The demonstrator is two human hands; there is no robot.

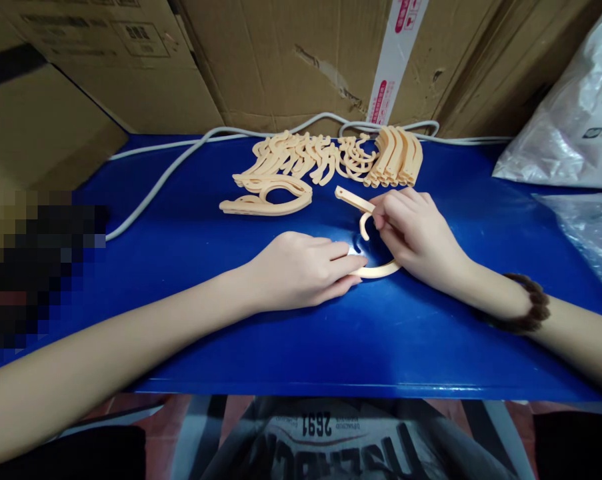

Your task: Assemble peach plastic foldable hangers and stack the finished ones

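Note:
A beige plastic folding hanger (381, 271) lies before me, with a curved arm, a hook (365, 227) and a straight-looking arm end (353, 198) showing. My left hand (315, 270) pinches the near end of the curved arm, fingertips pressed together on it. At the hanger's other side, my right hand (415, 230) is closed around the place where the parts meet, which its fingers hide. Just beyond my left hand lie folded hangers (275, 207), stacked together. Further back are loose hanger arms (285, 153), a pile of hooks (355, 159) and a row of nested arms (395, 157).
Everything lies on a blue table (291, 347). A white cable (168, 170) runs along its left and back. Cardboard boxes (281, 67) stand behind it. Clear plastic bags (561, 127) lie at the right. A dark, pixelated object (41, 267) is at the left.

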